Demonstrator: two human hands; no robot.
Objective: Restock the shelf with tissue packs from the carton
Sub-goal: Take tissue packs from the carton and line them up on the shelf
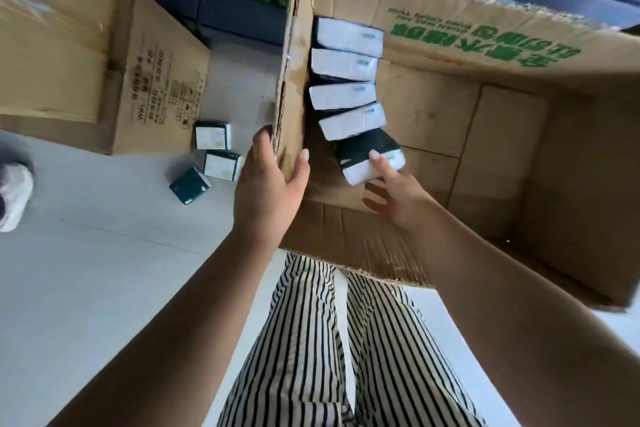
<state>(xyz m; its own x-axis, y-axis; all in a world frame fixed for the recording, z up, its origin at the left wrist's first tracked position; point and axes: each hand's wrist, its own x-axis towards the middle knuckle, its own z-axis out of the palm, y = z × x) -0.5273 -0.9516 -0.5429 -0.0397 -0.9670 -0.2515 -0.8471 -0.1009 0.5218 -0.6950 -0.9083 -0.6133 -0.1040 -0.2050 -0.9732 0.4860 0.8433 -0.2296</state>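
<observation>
The left hand (pixel 268 184) clamps the left wall of the big brown cardboard carton (pixel 433 107). Inside, along that wall, five dark green and white tissue packs (pixel 346 66) stand in a row; the right hand (pixel 394 194), fingers spread, touches the nearest one.

Closed cardboard box (pixel 69 55) beside a white shoe (pixel 14 194).

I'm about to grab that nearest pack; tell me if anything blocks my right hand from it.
Nothing visible does. The right hand is inside the open brown cardboard carton, fingertips already touching the nearest dark-green-and-white tissue pack.
</observation>
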